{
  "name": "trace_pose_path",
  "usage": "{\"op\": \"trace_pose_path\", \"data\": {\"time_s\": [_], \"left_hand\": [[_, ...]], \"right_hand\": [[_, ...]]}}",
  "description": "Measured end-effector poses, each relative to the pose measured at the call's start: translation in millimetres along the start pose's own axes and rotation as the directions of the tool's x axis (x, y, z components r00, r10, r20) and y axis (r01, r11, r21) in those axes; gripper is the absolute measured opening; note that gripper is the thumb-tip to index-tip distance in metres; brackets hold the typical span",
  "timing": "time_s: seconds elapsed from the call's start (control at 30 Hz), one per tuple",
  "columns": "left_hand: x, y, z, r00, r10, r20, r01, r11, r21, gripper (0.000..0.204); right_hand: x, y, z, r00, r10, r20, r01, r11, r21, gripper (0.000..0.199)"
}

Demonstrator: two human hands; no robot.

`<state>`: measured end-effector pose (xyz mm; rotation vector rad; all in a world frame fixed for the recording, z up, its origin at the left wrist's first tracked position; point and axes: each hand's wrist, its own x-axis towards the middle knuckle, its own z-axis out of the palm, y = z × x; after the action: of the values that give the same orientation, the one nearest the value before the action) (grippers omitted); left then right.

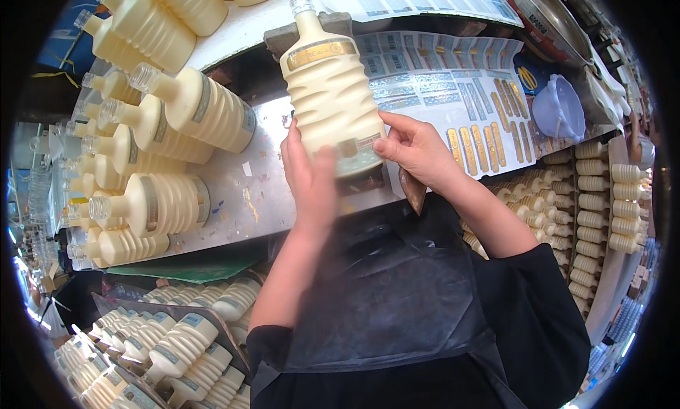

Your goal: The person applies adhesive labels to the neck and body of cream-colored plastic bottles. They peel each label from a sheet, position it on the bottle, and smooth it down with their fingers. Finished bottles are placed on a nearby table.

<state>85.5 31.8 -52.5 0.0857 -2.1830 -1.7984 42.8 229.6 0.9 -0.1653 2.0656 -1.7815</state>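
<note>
A cream bottle (327, 90) with wavy ridges and a clear threaded neck lies in front of me, its neck pointing away. It bears a gold label band (322, 52) near the shoulder and a pale silvery-blue strip with a small gold-and-red patch near its base. My left hand (310, 171) holds the lower left side; its thumb, smeared by motion, is over the front near the base. At the lower right edge, my right hand (418, 150) grips the bottle with the thumb at the end of the base strip. A grey block (280, 42) shows behind the bottle's shoulder.
Sheets of gold and blue labels (485, 150) lie right of the bottle. A lilac bucket (559, 110) stands beyond them. Similar bottles (173, 203) crowd the metal table's (248, 210) left side. More fill a crate (177, 345) lower left and racks (591, 217) at right.
</note>
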Motion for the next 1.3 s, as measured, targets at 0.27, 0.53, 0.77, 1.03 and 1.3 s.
{"op": "trace_pose_path", "data": {"time_s": [0.27, 0.53, 0.77, 1.03, 1.3], "left_hand": [[1.4, 5.8, -0.6, 0.997, -0.075, 0.005, 0.074, 0.975, -0.207, 0.073], [1.3, 12.6, -0.4, 0.992, -0.123, 0.014, 0.123, 0.966, -0.226, 0.076], [1.3, 6.6, -3.1, 0.994, -0.102, 0.042, 0.109, 0.963, -0.246, 0.078], [-1.6, 16.5, -6.4, 0.998, -0.002, 0.069, 0.025, 0.942, -0.336, 0.07], [-2.6, 11.9, -1.7, 0.999, -0.045, 0.028, 0.052, 0.923, -0.382, 0.061]], "right_hand": [[0.9, -10.8, 6.8, 0.999, -0.028, -0.037, 0.022, 0.986, -0.167, 0.048], [1.1, -11.2, 7.0, 0.998, -0.01, -0.056, -0.004, 0.971, -0.239, 0.052], [2.3, -5.8, 5.8, 0.998, -0.061, -0.034, 0.05, 0.964, -0.26, 0.06], [3.5, 17.3, 0.8, 0.995, -0.08, 0.058, 0.079, 0.997, 0.018, 0.052], [2.0, 15.1, 3.6, 0.993, -0.102, 0.052, 0.097, 0.991, 0.094, 0.047]]}}
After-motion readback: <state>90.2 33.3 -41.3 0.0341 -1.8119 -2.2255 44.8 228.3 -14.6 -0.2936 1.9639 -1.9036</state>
